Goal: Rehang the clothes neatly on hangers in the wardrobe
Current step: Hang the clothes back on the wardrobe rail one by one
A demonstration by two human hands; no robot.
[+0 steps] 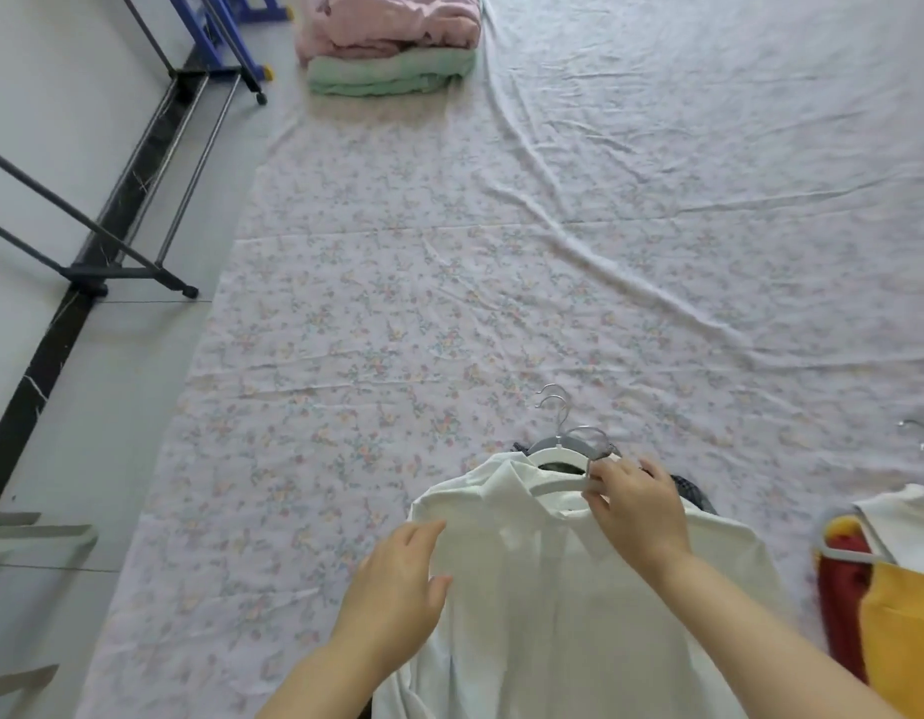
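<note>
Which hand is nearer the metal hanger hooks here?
Right. The right hand pinches the white hanger close below the metal hooks; the left hand is lower and further left, at the white shirt shoulder.

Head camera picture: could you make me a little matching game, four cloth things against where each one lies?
1. white shirt
2. pink quilt
3. green quilt
4. yellow garment

A. bottom of the folded stack
B. top of the folded stack
C. right edge, beside red cloth
D. nearest, on the white hanger pinched by the right hand

Pairs: 1-D, 2-B, 3-A, 4-C.
</note>
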